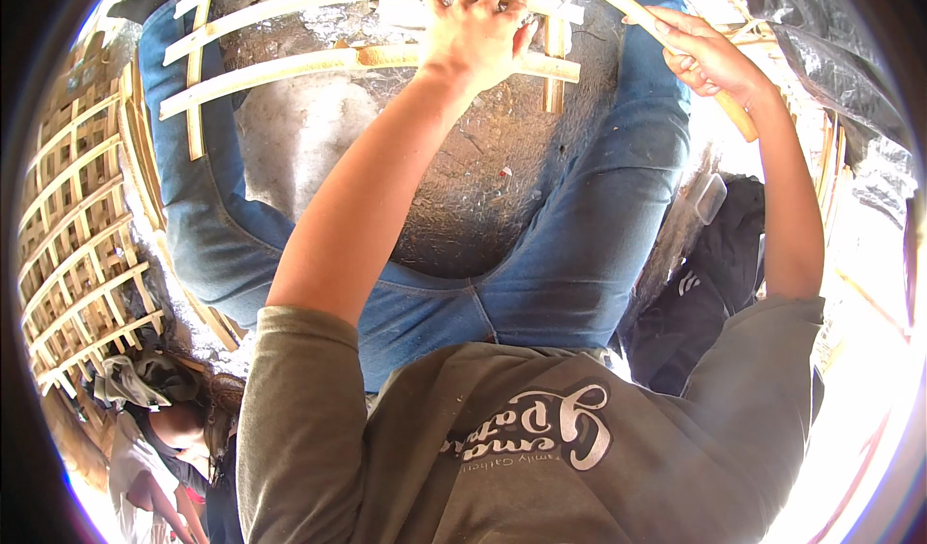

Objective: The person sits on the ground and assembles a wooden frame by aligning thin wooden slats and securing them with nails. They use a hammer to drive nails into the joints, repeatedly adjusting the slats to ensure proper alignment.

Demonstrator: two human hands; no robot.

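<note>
Pale bamboo slats (290, 69) lie crossed as an open lattice on the floor between my outstretched legs. My left hand (476, 40) rests flat on the lattice near its right end, fingers spread across the upper slats. A wooden-handled hammer (737, 116) is gripped in my right hand (700, 56), its handle slanting up and left. Its metal head, partly washed out by glare, is at the top edge, close to the lattice's upright slat (554, 37). Whether the head touches the slats, I cannot tell. Any nail there is too small to make out.
My jeans-clad legs (618, 172) flank the worn dark floor (463, 221). A finished-looking woven lattice (82, 225) stands at the left. Another person (159, 467) is at the lower left. Dark cloth (690, 298) lies beside my right thigh; dark plastic sheeting (821, 47) hangs at the upper right.
</note>
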